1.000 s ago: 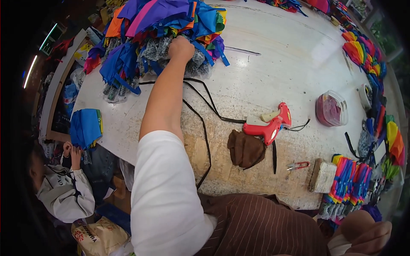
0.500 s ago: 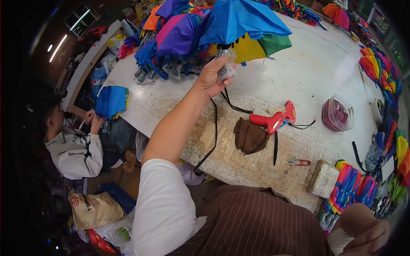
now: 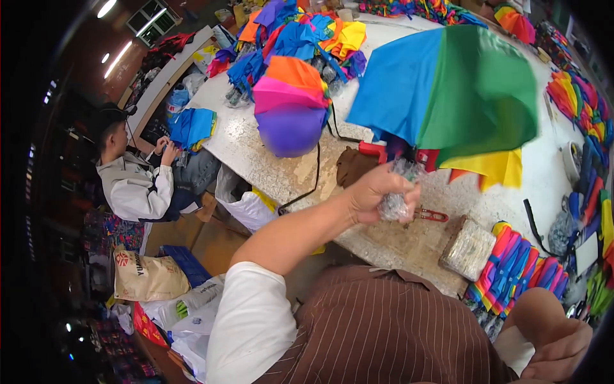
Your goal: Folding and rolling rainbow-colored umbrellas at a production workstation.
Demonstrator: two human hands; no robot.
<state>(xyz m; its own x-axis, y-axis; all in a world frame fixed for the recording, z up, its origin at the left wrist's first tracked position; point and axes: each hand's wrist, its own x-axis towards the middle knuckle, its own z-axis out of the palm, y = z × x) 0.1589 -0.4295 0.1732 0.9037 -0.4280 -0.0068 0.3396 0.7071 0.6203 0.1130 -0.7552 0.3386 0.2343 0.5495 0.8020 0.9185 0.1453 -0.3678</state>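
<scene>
My left hand (image 3: 387,195) is closed around the clear-plastic-wrapped handle of a rainbow umbrella (image 3: 441,96). Its blue, green and yellow canopy spreads loosely over the table, partly smeared by motion. Beneath the canopy and just past my hand, part of a red glue gun (image 3: 373,150) shows beside a brown cloth bundle (image 3: 352,168). Red-handled thread snips (image 3: 432,215) lie right of my fingers. At the lower right edge is my right hand (image 3: 563,345), low beside my body; its fingers are too unclear to read.
Another umbrella (image 3: 291,105), orange, pink and purple, lies in front of a heap of umbrellas (image 3: 300,38). A wrapped block (image 3: 468,248) and folded rainbow umbrellas (image 3: 518,269) sit at the near right. At left, a seated person (image 3: 131,173) handles a blue umbrella.
My left hand has brought the umbrella from the heap toward me and to the right, over the glue gun. The orange, pink and purple umbrella now sits nearer, apart from the heap.
</scene>
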